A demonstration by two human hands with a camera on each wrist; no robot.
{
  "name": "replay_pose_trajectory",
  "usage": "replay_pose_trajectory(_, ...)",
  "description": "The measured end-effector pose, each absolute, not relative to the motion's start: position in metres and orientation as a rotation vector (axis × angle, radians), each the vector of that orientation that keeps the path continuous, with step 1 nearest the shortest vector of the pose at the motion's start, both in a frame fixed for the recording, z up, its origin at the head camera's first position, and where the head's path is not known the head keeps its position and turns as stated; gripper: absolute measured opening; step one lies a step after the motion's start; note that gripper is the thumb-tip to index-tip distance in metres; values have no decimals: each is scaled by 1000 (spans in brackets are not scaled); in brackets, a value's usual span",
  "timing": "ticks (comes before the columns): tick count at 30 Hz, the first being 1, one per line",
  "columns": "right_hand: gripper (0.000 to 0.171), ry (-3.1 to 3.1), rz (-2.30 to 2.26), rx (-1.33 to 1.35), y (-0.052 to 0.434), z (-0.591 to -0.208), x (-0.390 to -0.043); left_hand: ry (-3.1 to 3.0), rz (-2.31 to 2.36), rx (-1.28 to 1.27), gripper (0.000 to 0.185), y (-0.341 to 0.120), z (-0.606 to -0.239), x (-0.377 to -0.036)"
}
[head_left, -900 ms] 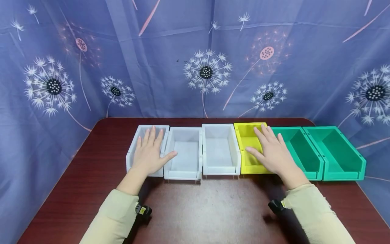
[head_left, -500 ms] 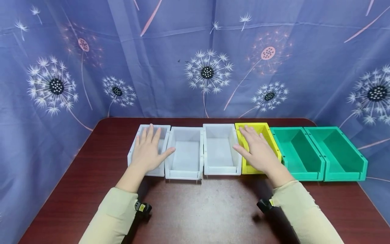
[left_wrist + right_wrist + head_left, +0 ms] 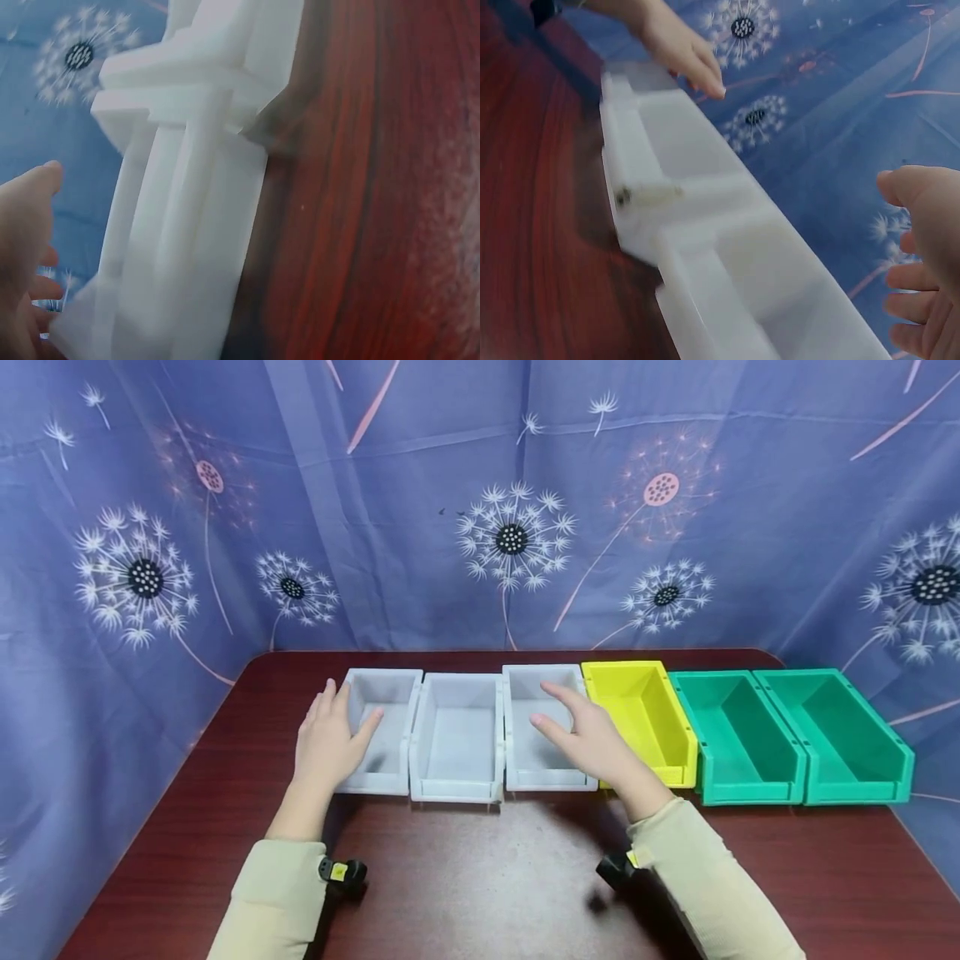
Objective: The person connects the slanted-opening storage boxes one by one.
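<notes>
Six bins stand in a row on the dark red table (image 3: 480, 877): three white, one yellow (image 3: 637, 710), two green. My left hand (image 3: 347, 714) straddles the left wall of the leftmost white bin (image 3: 386, 739), thumb inside and fingers outside, held straight. In the left wrist view the thumb (image 3: 26, 225) stands apart from the bin's wall (image 3: 187, 225). My right hand (image 3: 555, 710) hovers edgewise over the right side of the third white bin (image 3: 528, 689), fingers extended and holding nothing. The right wrist view shows its fingers (image 3: 930, 247) above the white bins (image 3: 705, 225).
The middle white bin (image 3: 457, 735) sits between my hands. Two green bins (image 3: 738, 731) (image 3: 832, 727) stand at the right end. All bins look empty. A blue dandelion-print cloth (image 3: 480, 510) hangs close behind and at both sides. Bare tabletop lies in front of the row.
Both hands have shifted left and turned edgewise. The left went from lying flat over the first white bin to its left wall. The right left the yellow bin for the third white bin.
</notes>
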State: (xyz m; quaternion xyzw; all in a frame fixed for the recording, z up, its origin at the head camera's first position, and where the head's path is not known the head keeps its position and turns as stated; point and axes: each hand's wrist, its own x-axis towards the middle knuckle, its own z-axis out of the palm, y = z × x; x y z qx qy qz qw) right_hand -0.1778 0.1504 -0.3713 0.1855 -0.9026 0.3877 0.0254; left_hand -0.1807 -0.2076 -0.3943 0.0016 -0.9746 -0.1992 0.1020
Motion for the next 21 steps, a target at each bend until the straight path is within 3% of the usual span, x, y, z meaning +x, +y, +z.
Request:
replay_pose_trajectory(11,47,-2531,1851,460,111,-387,-177,-2698,-1005,184,67,-230,-413,-167)
replay_pose_trajectory(21,52,-2428,2345,275,104,-370,-164,-2589,-1249,199,51,-234,-413,-173)
